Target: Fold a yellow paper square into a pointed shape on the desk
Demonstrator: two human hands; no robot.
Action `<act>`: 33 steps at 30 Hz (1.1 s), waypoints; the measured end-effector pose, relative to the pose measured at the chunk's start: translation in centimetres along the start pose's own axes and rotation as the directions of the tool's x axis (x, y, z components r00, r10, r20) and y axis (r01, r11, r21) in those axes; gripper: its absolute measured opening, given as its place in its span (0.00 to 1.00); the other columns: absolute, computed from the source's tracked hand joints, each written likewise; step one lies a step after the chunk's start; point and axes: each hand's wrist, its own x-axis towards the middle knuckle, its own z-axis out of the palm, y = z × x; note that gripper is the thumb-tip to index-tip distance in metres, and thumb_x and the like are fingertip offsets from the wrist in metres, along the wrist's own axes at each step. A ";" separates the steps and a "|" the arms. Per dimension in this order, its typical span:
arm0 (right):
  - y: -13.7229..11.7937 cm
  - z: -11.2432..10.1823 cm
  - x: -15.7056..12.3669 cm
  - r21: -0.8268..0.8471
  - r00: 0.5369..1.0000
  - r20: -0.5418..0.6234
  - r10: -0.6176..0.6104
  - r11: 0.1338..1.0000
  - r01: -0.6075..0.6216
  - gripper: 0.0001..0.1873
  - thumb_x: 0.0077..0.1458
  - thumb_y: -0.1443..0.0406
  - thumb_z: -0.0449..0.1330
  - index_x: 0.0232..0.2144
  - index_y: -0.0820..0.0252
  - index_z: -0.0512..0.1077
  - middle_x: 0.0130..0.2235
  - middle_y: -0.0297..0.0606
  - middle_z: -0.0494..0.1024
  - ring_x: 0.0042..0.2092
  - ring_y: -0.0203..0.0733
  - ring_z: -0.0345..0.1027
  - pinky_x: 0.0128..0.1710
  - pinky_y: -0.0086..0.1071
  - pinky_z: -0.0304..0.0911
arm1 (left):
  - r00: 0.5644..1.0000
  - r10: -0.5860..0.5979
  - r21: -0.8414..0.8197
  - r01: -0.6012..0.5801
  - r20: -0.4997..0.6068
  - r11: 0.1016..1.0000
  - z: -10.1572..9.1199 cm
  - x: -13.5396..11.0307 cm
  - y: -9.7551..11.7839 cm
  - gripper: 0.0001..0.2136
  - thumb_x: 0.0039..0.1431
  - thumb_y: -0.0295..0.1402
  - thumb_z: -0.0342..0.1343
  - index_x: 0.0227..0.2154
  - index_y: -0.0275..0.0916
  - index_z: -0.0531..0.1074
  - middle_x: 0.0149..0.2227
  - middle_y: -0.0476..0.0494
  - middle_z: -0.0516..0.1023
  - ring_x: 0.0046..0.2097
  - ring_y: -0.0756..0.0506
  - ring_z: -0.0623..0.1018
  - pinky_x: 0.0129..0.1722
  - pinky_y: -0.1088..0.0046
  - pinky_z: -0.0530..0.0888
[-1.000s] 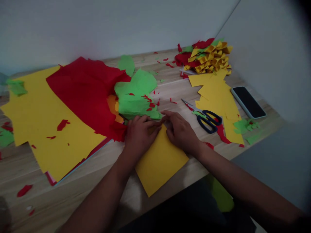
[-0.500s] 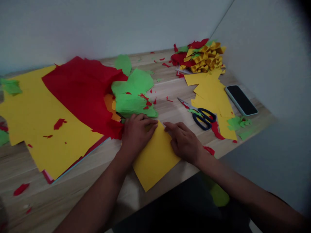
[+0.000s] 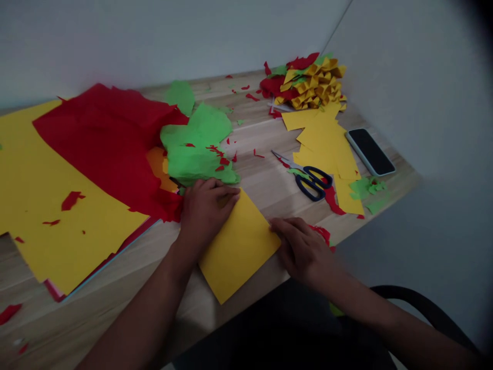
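2 bare forearms (image 3: 154, 308) — dark clothing (image 3: 285, 334) below.

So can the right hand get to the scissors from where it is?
Probably yes. The scissors lie uncovered on the table just beyond the right hand, handles nearest it, with only paper scraps between.

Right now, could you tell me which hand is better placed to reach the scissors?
Probably the right hand: it rests at the right edge of the yellow sheet, nearer the scissors, while the left hand presses the sheet's far corner.
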 end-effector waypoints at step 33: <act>2.4 2.8 10.5 0.158 0.997 0.024 -0.073 0.985 0.069 0.24 0.52 0.78 0.49 0.49 0.57 0.65 0.47 0.42 0.77 0.50 0.49 0.65 0.52 0.45 0.66 | 0.989 0.129 0.114 -0.136 0.068 0.984 -0.4 -0.5 0.4 0.15 0.60 0.45 0.62 0.47 0.45 0.76 0.45 0.43 0.75 0.49 0.36 0.72 0.49 0.55 0.68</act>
